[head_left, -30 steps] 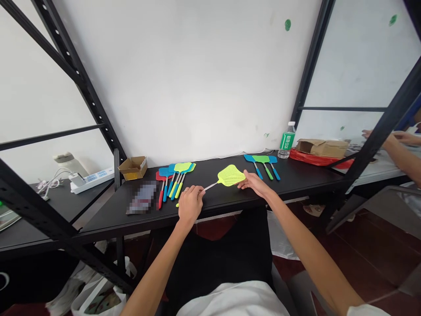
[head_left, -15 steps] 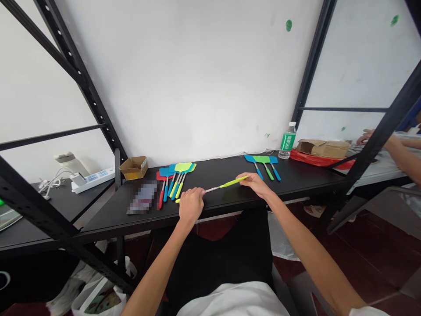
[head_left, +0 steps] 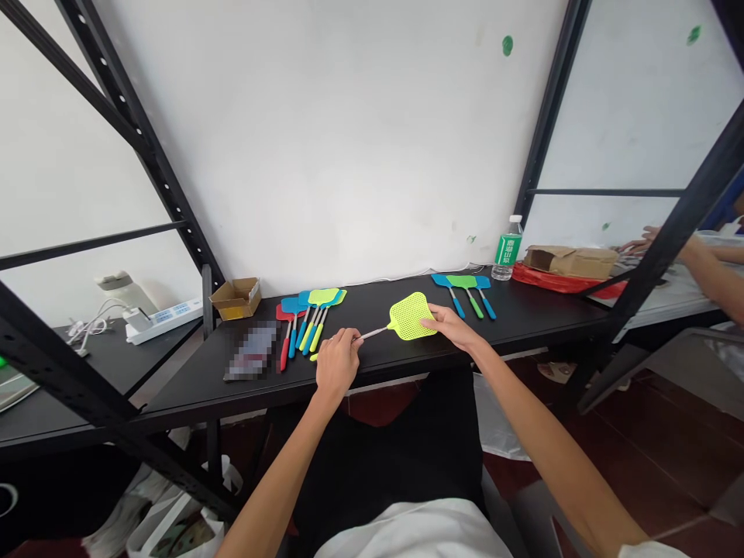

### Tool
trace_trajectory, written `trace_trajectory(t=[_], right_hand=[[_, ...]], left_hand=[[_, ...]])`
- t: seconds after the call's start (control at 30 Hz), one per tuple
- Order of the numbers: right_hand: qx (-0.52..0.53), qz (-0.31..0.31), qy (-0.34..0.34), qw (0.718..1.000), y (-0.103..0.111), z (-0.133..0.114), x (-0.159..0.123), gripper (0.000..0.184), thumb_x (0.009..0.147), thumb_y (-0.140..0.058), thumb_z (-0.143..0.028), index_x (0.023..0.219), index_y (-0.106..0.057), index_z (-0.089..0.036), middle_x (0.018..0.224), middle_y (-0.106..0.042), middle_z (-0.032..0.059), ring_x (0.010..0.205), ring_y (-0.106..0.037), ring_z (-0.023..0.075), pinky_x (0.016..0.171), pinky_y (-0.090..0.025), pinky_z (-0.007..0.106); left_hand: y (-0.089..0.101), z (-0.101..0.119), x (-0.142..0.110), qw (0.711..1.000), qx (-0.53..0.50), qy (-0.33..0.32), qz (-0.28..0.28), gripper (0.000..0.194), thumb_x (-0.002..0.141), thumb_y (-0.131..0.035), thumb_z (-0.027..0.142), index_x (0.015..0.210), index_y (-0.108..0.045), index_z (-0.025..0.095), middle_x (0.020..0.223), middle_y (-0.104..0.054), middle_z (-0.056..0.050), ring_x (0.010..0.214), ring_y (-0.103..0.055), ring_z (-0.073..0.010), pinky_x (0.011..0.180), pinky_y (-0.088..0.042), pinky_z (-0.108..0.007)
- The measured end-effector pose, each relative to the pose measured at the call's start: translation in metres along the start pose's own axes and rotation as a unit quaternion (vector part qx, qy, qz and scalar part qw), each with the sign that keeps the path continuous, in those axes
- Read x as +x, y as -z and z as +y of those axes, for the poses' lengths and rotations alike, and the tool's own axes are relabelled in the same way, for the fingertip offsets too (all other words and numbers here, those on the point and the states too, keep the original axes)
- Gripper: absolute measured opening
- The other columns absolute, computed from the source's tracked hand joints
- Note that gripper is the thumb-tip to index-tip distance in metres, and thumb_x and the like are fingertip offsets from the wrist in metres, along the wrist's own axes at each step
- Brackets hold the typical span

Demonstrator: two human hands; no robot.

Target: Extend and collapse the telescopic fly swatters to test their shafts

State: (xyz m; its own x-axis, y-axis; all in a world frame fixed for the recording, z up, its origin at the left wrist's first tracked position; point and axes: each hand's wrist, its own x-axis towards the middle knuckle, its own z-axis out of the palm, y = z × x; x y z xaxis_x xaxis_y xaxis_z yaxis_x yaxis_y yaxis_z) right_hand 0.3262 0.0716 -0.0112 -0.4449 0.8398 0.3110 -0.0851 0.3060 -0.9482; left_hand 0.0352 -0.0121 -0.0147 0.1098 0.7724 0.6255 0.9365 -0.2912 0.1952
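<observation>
I see the yellow swatter (head_left: 401, 319) over the table (head_left: 540, 311), left hand (head_left: 338, 356) closed round its shaft (head_left: 375, 333), right hand (head_left: 452, 325) pinching its perforated head (head_left: 411, 313). I'd expect it light, the head bendy, the shaft firmer to grip.

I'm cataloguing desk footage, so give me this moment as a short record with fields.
left hand: closed around the yellow-green fly swatter between mesh head and handle end
right hand: holding the mesh head's edge
left group: red, blue and yellow-green swatters
right group: two blue swatters, one green swatter
bottle: upright, capped
cardboard box: open
surface: black tabletop
</observation>
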Motion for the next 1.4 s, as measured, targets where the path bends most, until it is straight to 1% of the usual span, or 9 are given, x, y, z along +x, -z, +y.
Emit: trace_trajectory(t=[0.23,0.33,0.43,0.57,0.77,0.87,1.0,1.27,1.4], right_hand=[[-0.019,0.043,0.015,0.999,0.004,0.011,0.005,0.032,0.073,-0.082,-0.037,0.100,-0.079,-0.021,0.100,-0.077,0.0081,0.099,-0.070,0.0263,0.097,-0.049,0.044],[-0.011,0.065,0.010,0.998,0.005,0.012,0.005,0.036,0.074,-0.080,-0.036,0.108,-0.077,-0.024,0.115,-0.074,0.0075,0.107,-0.067,0.0263,0.099,-0.049,0.044],[0.030,0.103,-0.018,0.994,0.006,0.008,0.004,0.039,0.082,-0.075,-0.037,0.119,-0.072,-0.027,0.129,-0.068,0.0076,0.112,-0.065,0.0262,0.091,-0.056,0.039],[0.092,0.152,-0.068,0.982,0.006,0.003,0.004,0.040,0.089,-0.066,-0.049,0.117,-0.071,-0.021,0.124,-0.069,0.0138,0.100,-0.072,0.0274,0.075,-0.060,0.033],[0.033,0.053,-0.086,0.994,0.002,-0.002,0.002,0.054,0.091,-0.056,-0.064,0.099,-0.075,-0.014,0.094,-0.076,0.0154,0.068,-0.072,0.0205,0.051,-0.051,0.024],[0.000,0.015,-0.072,0.997,0.001,-0.004,0.000,0.043,0.085,-0.069,-0.056,0.094,-0.077,-0.014,0.086,-0.076,0.0112,0.069,-0.070,0.0195,0.058,-0.051,0.025],[0.006,-0.010,-0.054,0.998,0.001,-0.004,-0.002,0.038,0.078,-0.079,-0.047,0.099,-0.077,-0.016,0.093,-0.077,0.0096,0.082,-0.070,0.0228,0.074,-0.053,0.033],[0.038,0.030,-0.012,0.999,0.007,0.009,0.002,0.039,0.076,-0.080,-0.048,0.102,-0.077,-0.020,0.098,-0.077,0.0088,0.094,-0.069,0.0256,0.083,-0.051,0.036],[0.043,0.051,-0.016,0.998,0.008,0.010,0.002,0.037,0.081,-0.074,-0.052,0.101,-0.078,-0.021,0.103,-0.076,0.0091,0.098,-0.069,0.0253,0.087,-0.051,0.037]], left_hand=[[-0.005,-0.002,0.000,1.000,0.022,0.009,-0.010,0.031,0.103,-0.038,0.024,0.091,-0.066,0.021,0.082,-0.072,-0.005,0.079,-0.064,-0.0247,0.070,-0.035,-0.035],[-0.003,0.000,0.000,1.000,0.020,0.002,-0.003,0.030,0.104,-0.036,0.028,0.098,-0.065,0.021,0.083,-0.072,-0.005,0.079,-0.065,-0.0239,0.071,-0.035,-0.034],[0.000,0.002,0.000,1.000,0.013,0.003,0.001,0.030,0.105,-0.035,0.034,0.108,-0.062,0.021,0.083,-0.070,-0.005,0.078,-0.065,-0.0231,0.072,-0.037,-0.033],[0.002,0.003,0.000,1.000,0.010,-0.001,0.012,0.025,0.103,-0.042,0.039,0.106,-0.061,0.023,0.089,-0.069,-0.005,0.081,-0.063,-0.0232,0.070,-0.037,-0.033],[0.002,0.001,0.000,1.000,0.016,-0.014,0.004,0.016,0.100,-0.048,0.031,0.101,-0.062,0.025,0.088,-0.066,-0.003,0.080,-0.062,-0.0222,0.067,-0.034,-0.032],[0.002,0.000,-0.001,1.000,0.013,-0.015,0.009,0.013,0.100,-0.050,0.030,0.101,-0.062,0.025,0.087,-0.067,-0.002,0.079,-0.061,-0.0220,0.068,-0.034,-0.032],[0.000,0.000,-0.002,0.999,0.014,-0.031,0.014,0.018,0.101,-0.049,0.032,0.095,-0.064,0.024,0.085,-0.070,-0.002,0.078,-0.063,-0.0218,0.070,-0.034,-0.033],[-0.002,0.002,-0.002,0.998,0.039,-0.053,0.017,0.035,0.104,-0.040,0.037,0.087,-0.067,0.022,0.080,-0.073,-0.004,0.075,-0.064,-0.0216,0.077,-0.033,-0.036],[-0.002,0.001,-0.002,0.998,0.029,-0.045,0.016,0.031,0.104,-0.041,0.037,0.094,-0.067,0.022,0.086,-0.074,-0.004,0.080,-0.065,-0.0223,0.080,-0.034,-0.037]])
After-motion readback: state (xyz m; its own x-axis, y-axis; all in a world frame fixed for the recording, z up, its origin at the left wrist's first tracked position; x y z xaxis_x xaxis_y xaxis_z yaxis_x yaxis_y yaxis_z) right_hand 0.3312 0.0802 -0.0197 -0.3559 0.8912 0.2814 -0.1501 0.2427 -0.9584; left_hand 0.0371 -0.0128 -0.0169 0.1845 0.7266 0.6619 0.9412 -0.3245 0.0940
